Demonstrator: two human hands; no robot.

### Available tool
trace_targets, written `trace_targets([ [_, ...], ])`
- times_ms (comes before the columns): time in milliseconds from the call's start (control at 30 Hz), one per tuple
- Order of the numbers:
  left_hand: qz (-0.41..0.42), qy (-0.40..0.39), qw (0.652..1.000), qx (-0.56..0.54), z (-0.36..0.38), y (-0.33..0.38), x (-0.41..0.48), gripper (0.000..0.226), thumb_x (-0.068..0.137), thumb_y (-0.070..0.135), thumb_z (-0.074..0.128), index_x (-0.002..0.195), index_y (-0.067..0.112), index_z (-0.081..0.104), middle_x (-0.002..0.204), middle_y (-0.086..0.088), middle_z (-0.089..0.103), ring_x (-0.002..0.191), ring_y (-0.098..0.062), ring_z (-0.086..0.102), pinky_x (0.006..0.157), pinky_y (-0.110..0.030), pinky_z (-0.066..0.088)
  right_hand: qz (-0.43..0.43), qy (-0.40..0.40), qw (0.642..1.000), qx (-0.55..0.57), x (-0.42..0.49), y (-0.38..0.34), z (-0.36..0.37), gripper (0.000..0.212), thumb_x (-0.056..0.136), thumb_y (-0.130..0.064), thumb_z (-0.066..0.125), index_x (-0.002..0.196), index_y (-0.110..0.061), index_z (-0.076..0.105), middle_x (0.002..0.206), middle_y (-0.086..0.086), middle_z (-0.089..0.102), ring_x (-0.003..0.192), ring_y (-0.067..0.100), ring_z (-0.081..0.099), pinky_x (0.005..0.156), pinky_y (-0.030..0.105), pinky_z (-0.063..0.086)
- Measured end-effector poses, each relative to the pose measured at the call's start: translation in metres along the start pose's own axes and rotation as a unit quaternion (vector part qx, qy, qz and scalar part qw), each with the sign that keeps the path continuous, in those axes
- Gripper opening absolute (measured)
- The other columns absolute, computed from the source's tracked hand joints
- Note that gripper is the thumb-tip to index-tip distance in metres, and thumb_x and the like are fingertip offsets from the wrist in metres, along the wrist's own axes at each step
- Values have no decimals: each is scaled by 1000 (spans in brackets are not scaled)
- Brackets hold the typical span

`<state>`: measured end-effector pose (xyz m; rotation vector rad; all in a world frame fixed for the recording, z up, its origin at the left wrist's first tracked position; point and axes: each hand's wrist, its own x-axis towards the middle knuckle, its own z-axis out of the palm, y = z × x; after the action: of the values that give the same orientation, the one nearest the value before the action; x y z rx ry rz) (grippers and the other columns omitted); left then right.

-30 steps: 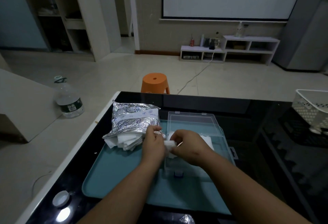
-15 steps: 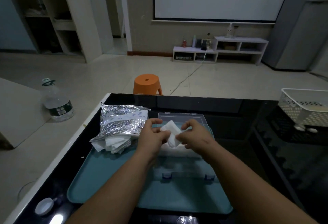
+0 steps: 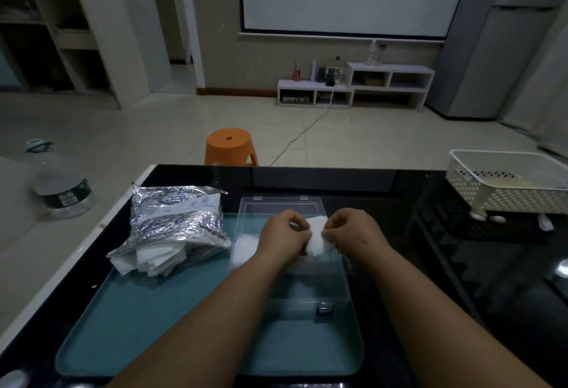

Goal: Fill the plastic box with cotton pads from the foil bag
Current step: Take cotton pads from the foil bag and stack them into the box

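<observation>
A clear plastic box (image 3: 333, 283) with its lid folded back stands open on a teal tray (image 3: 153, 326). White cotton pads (image 3: 244, 247) lie inside its left part. Above the box, my left hand (image 3: 284, 235) and my right hand (image 3: 353, 234) both pinch one white cotton pad (image 3: 316, 234) between them. The silver foil bag (image 3: 176, 221) lies on the tray's far left corner, with more white pads (image 3: 150, 260) spilling from its open near end.
The tray sits on a black glossy table (image 3: 461, 280) whose left edge is white. A white perforated basket (image 3: 507, 184) stands at the far right. Beyond the table are an orange stool (image 3: 229, 144) and a large water bottle (image 3: 58, 184) on the floor.
Both hands have lifted a cotton pad up from inside the box and shifted it slightly right, still pinching it between them. The camera view has also shifted.
</observation>
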<state>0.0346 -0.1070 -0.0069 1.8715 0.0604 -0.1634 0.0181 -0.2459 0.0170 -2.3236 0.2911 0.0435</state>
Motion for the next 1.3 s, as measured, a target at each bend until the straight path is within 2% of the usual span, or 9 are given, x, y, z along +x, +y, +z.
trace_targets([
  [133,6,-2,996,92,14,3,6,15,79,12,71,77,24,63,87,-5,69,81,-25,68,77,-44,59,0,8,998,-65,4,11,-2,7,86,-19,70,84,-23,63,90,-3,64,85,13,61,78,34,54],
  [267,7,-2,986,169,19,5,8,18,82,10,65,74,25,61,92,-3,68,85,-23,66,81,-38,57,-3,-2,995,-101,8,14,1,7,86,-19,70,86,-22,63,97,-2,66,90,15,59,74,26,44],
  [433,19,-7,971,238,24,2,10,21,85,10,65,74,26,59,87,2,62,87,-19,62,74,-30,50,-1,-3,993,-122,10,15,7,11,88,-16,67,97,-18,73,103,3,69,97,19,63,84,33,54],
  [567,37,1,962,272,26,1,7,17,82,16,71,75,24,58,87,-1,67,82,-17,64,74,-29,52,0,-3,989,-150,12,15,11,14,88,-9,62,90,-15,74,96,5,70,88,19,66,82,36,58],
  [700,55,3,952,300,28,3,5,7,83,21,72,86,20,66,95,-1,68,87,-15,61,78,-26,48,-1,-16,982,-187,9,12,15,15,88,-12,63,98,-17,72,100,3,67,90,18,63,83,34,55],
  [867,45,-36,946,320,26,4,7,24,80,20,76,103,18,71,106,-1,69,97,-16,63,89,-28,50,8,-9,975,-223,7,9,16,25,85,-5,64,104,-19,71,108,3,65,93,20,63,83,34,55],
  [1100,61,-17,944,324,27,2,6,21,82,22,72,103,21,68,103,-1,68,92,-15,61,84,-28,49,28,22,974,-225,8,7,18,37,85,-7,66,118,-23,66,119,3,58,100,21,60,79,33,51],
  [1233,59,-33,933,352,26,3,7,31,81,25,74,111,19,68,112,-2,67,101,-17,61,89,-29,48,48,-17,962,-270,9,6,17,30,85,-14,65,115,-19,66,107,4,59,91,20,58,71,32,46],
  [1300,51,-66,915,394,26,7,9,33,83,27,72,114,16,69,117,-4,67,107,-20,61,95,-30,48,54,-40,956,-285,9,6,19,25,84,-17,62,109,-16,66,103,6,58,88,22,57,71,34,47],
])
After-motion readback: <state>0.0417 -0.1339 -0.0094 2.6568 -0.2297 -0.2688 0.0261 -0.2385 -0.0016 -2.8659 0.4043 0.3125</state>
